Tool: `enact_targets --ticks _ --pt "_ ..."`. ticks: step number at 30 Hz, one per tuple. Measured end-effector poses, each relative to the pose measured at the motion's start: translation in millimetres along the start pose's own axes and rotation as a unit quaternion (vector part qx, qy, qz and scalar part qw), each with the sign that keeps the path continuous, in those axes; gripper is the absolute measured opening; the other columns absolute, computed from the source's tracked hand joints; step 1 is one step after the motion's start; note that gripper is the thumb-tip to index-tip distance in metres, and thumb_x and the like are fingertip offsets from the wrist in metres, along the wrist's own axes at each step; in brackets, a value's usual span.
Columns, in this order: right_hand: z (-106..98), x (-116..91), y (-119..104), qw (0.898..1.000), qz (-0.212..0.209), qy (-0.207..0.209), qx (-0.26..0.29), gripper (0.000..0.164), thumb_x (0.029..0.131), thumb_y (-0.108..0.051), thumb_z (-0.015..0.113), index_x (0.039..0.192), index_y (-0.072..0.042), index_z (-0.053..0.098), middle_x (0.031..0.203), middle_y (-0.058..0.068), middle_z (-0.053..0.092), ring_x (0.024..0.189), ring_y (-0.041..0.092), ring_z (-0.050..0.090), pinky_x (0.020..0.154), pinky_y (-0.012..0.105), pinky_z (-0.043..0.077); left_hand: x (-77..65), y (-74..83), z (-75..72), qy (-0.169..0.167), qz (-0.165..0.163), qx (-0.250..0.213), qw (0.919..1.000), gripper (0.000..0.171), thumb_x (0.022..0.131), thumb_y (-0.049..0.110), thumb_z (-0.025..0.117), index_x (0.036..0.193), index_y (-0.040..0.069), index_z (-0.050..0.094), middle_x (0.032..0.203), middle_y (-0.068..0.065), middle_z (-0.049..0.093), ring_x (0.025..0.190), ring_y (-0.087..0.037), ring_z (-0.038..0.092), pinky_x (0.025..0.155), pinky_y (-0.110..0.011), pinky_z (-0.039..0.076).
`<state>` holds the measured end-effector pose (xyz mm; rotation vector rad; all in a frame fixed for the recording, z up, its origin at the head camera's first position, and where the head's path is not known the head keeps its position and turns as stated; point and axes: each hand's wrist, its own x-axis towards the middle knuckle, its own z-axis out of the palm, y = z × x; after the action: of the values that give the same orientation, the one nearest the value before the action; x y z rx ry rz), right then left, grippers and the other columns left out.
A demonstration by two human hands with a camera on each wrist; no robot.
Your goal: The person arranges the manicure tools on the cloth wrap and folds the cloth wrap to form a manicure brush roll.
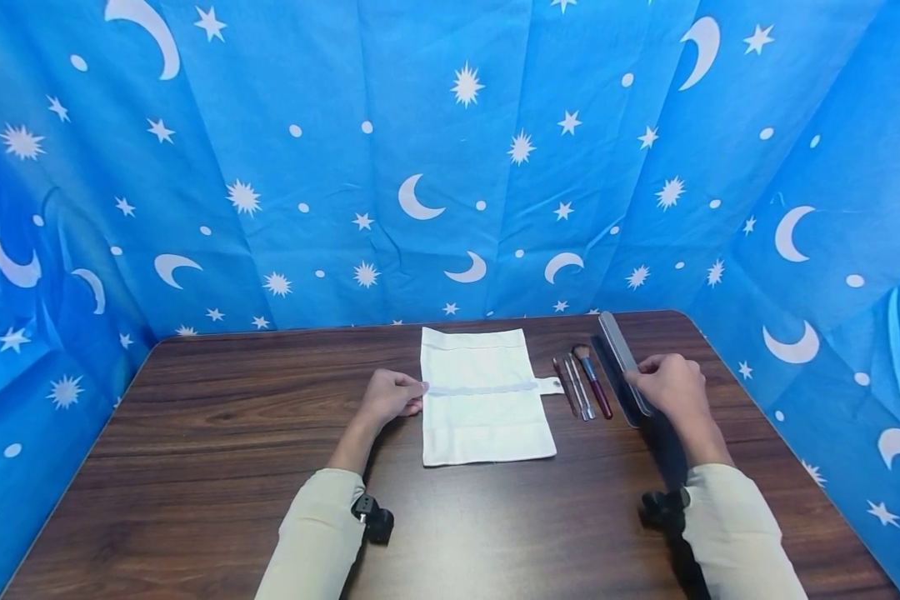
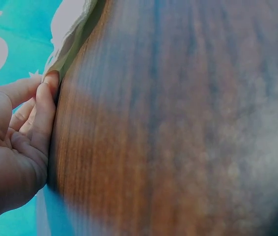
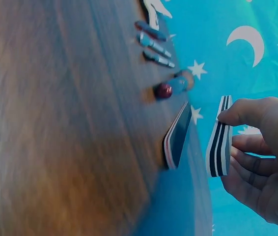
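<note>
Left hand point(image 1: 392, 396): thumb and fingers pinching the left edge of the white fabric pouch, right where the grey strip ends.
White fabric pouch point(image 1: 487, 421): laid open flat mid-bench. Looks light and floppy, so I'd grab an edge or corner; it'd probably slide around if nobody pinned it.
Snap tab point(image 1: 549, 385): sticks out the pouch's right side, metal snap showing.
Brown stick point(image 1: 566, 388): skinny, lying just right of the tab. Can't tell what it's for.
Two metal tools point(image 1: 583, 398): side by side, probably stiff and a bit slick; mid-shaft seems the spot.
Makeup brush point(image 1: 592, 382): red handle, bristles pointing away. I'd go for the handle, the hairs look soft.
Dark nail file point(image 1: 612, 379): flat on the bench, left of the grey one. Thin, likely light.
Grey nail file point(image 1: 617, 340): striped edge, maybe several stacked, held apart from the dark one. Should be stiff and grippy.
Right hand point(image 1: 669, 383): thumb and fingers pinching the grey file.
Bench point(image 1: 217, 425): dark wood grain, kinda shiny up front.
Room: blue moon-and-star curtain point(image 1: 330, 167) behind and along both sides.
</note>
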<state>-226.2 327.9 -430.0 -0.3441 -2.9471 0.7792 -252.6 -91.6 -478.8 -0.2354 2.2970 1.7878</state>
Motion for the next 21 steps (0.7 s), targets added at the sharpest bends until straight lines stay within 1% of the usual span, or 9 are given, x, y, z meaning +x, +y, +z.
enact_targets --ticks 5,7,9,11,15,21 --pt "2 1 -12 1.0 -0.009 0.016 0.003 0.041 0.095 -0.033 0.066 0.112 0.004 0.072 0.104 0.028 0.073 0.083 0.035 0.067 0.073 0.047 0.056 -0.3 0.0 0.4 0.001 0.0 -0.005 1.0 0.02 0.092 0.006 0.071 0.102 -0.012 0.073 0.062 0.001 0.063 0.055 -0.004 0.061 0.055 -0.015 0.053" --pt "3 2 -17 1.0 -0.01 0.022 0.006 0.041 0.094 -0.033 0.066 0.112 0.003 0.072 0.103 0.027 0.073 0.082 0.034 0.066 0.07 0.044 0.054 0.0 -0.2 0.8 0.0 0.0 -0.006 1.0 0.02 0.092 0.006 0.071 0.102 -0.012 0.073 0.062 0.0 0.063 0.055 -0.004 0.061 0.055 -0.016 0.054" --pt "5 2 -22 0.999 -0.012 0.026 0.014 0.04 0.094 -0.032 0.066 0.111 0.003 0.072 0.102 0.027 0.074 0.079 0.032 0.067 0.067 0.041 0.054 0.3 -0.4 1.1 0.0 0.0 -0.004 1.0 0.02 0.092 0.006 0.071 0.102 -0.011 0.073 0.063 0.0 0.063 0.055 -0.004 0.061 0.056 -0.016 0.054" --pt "6 3 -27 0.999 -0.012 0.027 0.024 0.039 0.094 -0.032 0.066 0.111 0.003 0.071 0.102 0.027 0.073 0.076 0.029 0.068 0.063 0.038 0.055 1.0 -0.7 1.3 0.0 -0.001 -0.001 1.0 0.02 0.092 0.006 0.071 0.103 -0.011 0.073 0.063 0.0 0.064 0.055 -0.004 0.062 0.056 -0.016 0.054" --pt "8 4 -37 0.999 -0.012 0.023 0.044 0.04 0.093 -0.032 0.068 0.111 0.003 0.071 0.103 0.028 0.072 0.074 0.027 0.066 0.06 0.031 0.052 1.8 -2.0 1.2 0.0 -0.001 0.001 1.0 0.02 0.092 0.006 0.071 0.102 -0.01 0.073 0.064 0.0 0.064 0.055 -0.004 0.062 0.056 -0.016 0.054" --pt "15 7 -50 0.997 -0.027 0.017 0.066 0.039 0.092 -0.032 0.07 0.109 0.003 0.071 0.104 0.027 0.072 0.076 0.027 0.066 0.063 0.034 0.056 0.8 -0.8 -0.6 -0.001 0.001 0.007 1.0 0.02 0.092 0.007 0.071 0.102 -0.01 0.074 0.064 0.0 0.064 0.056 -0.004 0.061 0.056 -0.016 0.054"
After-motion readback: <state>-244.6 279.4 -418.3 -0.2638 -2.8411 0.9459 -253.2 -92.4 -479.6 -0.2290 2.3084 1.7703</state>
